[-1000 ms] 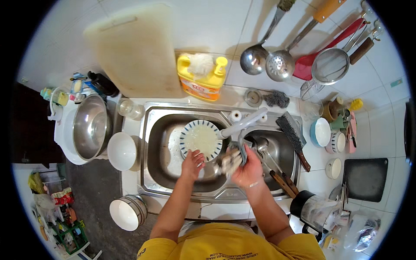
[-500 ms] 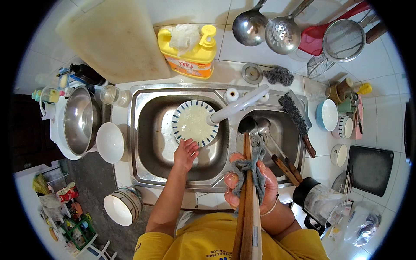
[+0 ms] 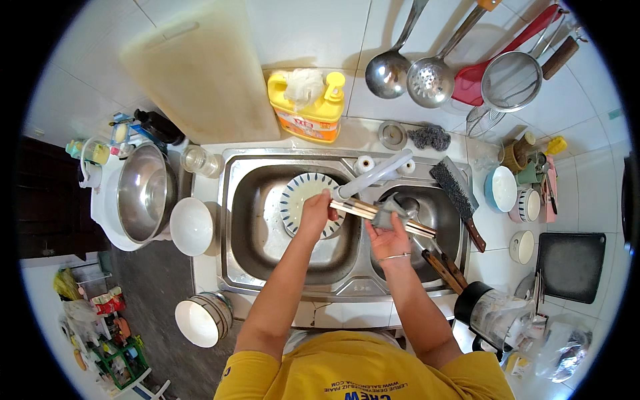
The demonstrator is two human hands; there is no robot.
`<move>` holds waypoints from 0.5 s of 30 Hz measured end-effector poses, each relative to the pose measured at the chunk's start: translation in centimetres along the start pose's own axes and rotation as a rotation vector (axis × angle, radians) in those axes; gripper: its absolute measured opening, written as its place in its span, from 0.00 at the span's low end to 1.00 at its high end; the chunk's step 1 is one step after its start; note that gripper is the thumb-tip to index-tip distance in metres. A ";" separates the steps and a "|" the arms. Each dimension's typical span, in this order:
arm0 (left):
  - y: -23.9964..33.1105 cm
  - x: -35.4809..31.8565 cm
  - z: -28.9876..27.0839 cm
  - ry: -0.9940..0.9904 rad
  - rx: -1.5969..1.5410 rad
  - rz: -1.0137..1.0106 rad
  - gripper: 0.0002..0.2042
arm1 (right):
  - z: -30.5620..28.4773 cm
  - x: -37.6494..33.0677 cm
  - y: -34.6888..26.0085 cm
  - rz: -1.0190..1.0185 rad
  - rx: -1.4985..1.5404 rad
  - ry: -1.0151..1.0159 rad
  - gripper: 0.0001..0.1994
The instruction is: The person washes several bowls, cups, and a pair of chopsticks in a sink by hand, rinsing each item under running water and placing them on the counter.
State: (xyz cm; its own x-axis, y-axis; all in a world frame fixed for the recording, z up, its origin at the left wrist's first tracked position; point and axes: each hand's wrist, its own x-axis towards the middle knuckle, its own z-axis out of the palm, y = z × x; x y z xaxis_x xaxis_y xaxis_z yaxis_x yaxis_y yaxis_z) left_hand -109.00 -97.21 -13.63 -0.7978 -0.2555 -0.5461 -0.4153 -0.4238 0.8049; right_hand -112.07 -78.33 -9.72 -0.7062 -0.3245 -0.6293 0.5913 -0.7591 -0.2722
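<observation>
My left hand (image 3: 317,215) is closed around one end of a bundle of wooden chopsticks (image 3: 353,209). The bundle lies almost level, just below the white faucet spout (image 3: 377,175), and reaches across the divider between the two basins. Farther along it, my right hand (image 3: 389,243) is palm up, its fingers curled on a grey cloth (image 3: 385,217) wrapped around the sticks. Behind my left hand, a white bowl with blue rim marks (image 3: 288,200) sits in the left basin (image 3: 260,250), holding cloudy liquid. Under the chopsticks' far end, metal ladles partly show in the right basin.
A cleaver (image 3: 457,190) lies on the right rim of the sink, near wooden utensil handles (image 3: 441,269) jutting over the edge. A yellow detergent jug (image 3: 305,113) stands behind. White bowls (image 3: 192,227) and a steel basin (image 3: 143,193) are on the left. A pot (image 3: 477,307) stands front right.
The chopsticks have swung from upright, close to my chest, to nearly level under the spout. My left hand, open over the left basin before, now grips their end. My right hand stays at the cloth.
</observation>
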 end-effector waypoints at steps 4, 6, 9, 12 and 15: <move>0.9 -3.3 -1.5 0.192 0.132 -0.007 0.24 | 0.9 1.0 1.5 -0.017 -0.098 -0.051 0.11; 0.5 -3.9 -2.3 0.311 0.329 0.311 0.18 | 1.3 1.4 1.6 0.018 -0.137 -0.053 0.11; 3.7 -7.4 -1.1 0.349 1.055 0.863 0.30 | 1.8 1.7 1.7 0.054 -0.290 -0.068 0.11; 3.9 -8.4 -0.3 0.099 1.283 0.569 0.27 | 1.9 3.0 4.1 0.035 -0.305 -0.183 0.11; 1.3 -8.3 -0.2 0.099 1.140 0.344 0.17 | 4.2 3.9 4.1 -0.100 -0.328 -0.094 0.12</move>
State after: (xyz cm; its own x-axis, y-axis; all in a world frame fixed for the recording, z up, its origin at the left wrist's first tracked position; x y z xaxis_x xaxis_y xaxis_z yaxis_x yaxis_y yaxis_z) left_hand -102.79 -95.83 -8.07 -0.9270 -0.2910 -0.2366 -0.3745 0.6826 0.6276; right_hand -114.05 -85.11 -10.22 -0.7909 -0.3197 -0.5218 0.5999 -0.5735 -0.5579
